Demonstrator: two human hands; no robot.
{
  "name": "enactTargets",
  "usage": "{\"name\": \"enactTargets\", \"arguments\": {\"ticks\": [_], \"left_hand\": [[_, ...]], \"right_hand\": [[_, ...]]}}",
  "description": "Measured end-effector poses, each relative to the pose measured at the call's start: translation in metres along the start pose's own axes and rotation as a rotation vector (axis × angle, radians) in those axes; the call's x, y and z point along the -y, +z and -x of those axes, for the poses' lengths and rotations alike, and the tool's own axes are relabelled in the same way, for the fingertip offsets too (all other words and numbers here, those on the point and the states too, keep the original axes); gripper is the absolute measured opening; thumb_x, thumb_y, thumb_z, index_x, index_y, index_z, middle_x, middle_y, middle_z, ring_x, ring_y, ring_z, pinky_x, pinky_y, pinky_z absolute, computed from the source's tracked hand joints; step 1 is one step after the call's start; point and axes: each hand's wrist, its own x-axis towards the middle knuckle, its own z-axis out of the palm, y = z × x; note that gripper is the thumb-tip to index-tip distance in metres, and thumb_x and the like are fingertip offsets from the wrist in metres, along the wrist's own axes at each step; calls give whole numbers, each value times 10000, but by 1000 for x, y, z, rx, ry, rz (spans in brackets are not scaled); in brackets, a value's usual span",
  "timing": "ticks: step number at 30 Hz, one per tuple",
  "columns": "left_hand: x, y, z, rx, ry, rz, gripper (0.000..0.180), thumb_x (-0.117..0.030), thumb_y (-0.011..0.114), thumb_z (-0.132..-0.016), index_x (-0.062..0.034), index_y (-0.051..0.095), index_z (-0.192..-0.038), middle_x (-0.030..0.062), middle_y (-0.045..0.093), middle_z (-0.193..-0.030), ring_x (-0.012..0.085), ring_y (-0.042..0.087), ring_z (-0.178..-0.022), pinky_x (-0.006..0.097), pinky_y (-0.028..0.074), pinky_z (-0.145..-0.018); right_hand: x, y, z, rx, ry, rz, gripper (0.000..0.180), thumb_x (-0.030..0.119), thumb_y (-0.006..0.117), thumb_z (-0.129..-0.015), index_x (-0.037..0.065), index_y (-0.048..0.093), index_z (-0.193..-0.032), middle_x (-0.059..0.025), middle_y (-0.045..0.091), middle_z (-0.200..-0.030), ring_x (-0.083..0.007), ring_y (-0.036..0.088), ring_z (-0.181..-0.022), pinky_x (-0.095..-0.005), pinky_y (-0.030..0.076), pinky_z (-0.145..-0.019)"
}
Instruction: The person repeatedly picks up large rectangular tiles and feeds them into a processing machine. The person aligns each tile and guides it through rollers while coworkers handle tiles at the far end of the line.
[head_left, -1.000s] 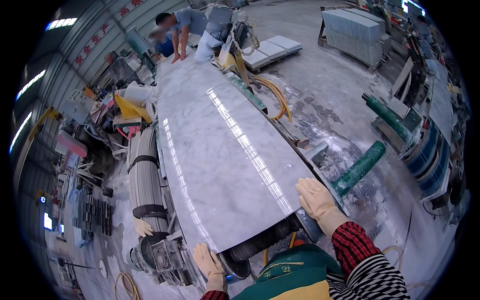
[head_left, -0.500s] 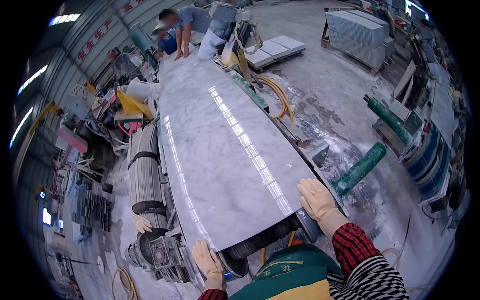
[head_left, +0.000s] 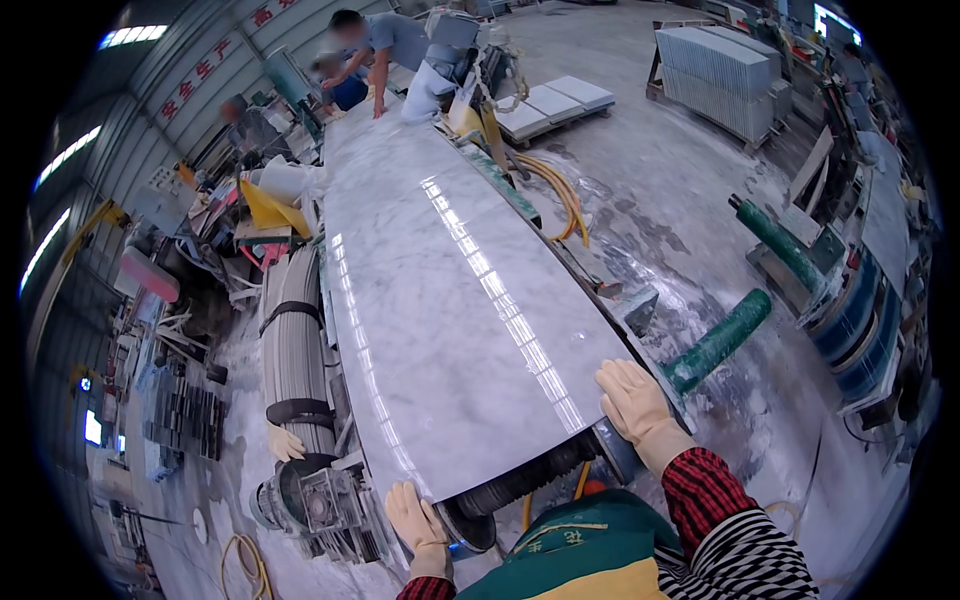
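Right hand [head_left: 636, 402], gloved, laid flat with fingers together on the near right corner of the marble slab [head_left: 450, 300]; not clamped round anything, palm pressing the polished face and edge. Left hand [head_left: 415, 518], gloved, fingers spread a little, resting at the near left corner of the same slab, just above the dark roller [head_left: 520, 485] that carries the near end. Placement at both corners reads as a steadying hold, one hand per side so the stone stays square on its supports. Slab: pale grey-white marble, veined, glossy, lying face up on a machine bed; long axis runs away from the wearer toward the upper left of the view, near end rounded by the lens, far end close to the other workers [head_left: 370, 50], one of whom rests a hand on it. Left of slab: ribbed grey drum [head_left: 295, 350] lying parallel. Right of slab: green cylinders [head_left: 718, 340] on wet concrete floor [head_left: 660, 220]; yellow hoses [head_left: 560, 190]; stacked cut slabs [head_left: 725, 80] beyond.
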Motion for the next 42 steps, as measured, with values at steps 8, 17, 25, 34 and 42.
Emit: {"name": "enactTargets", "arguments": {"ticks": [8,17,25,34,42], "left_hand": [[1,-2,3,-1,-8,28,474,-248,522,-1023,26,542,-1409,302,517,-1472,542,466,-1336,626,336,-1154],[-6,-8,6,42,-71,28,491,-277,508,-1038,4,535,-1439,284,498,-1512,528,427,-1389,622,295,-1190],[-7,-6,10,30,-87,33,488,-280,514,-1033,-17,544,-1443,272,496,-1523,522,425,-1391,616,289,-1198],[-6,-2,17,-1,-76,-2,473,-229,543,-1012,5,564,-1422,283,511,-1505,530,439,-1366,617,315,-1171],[-5,-1,24,-11,-64,4,484,-219,542,-1018,1,552,-1449,283,498,-1534,529,426,-1403,612,295,-1205]], "right_hand": [[7,-6,-1,-9,-4,2,310,150,653,-881,57,619,-1174,-163,649,-1233,-379,600,-1144,-484,481,-1034],[9,-8,0,-4,-6,4,270,143,643,-877,51,614,-1129,-179,651,-1199,-386,602,-1100,-487,485,-1011],[6,-6,5,29,5,6,274,147,639,-878,50,617,-1134,-185,657,-1199,-386,609,-1098,-490,492,-1007],[9,-7,9,-22,-19,29,287,142,641,-869,47,618,-1139,-180,652,-1188,-387,606,-1093,-486,495,-996],[12,-11,10,12,-11,32,272,135,639,-860,46,603,-1114,-180,647,-1179,-391,600,-1080,-489,495,-982]]}}
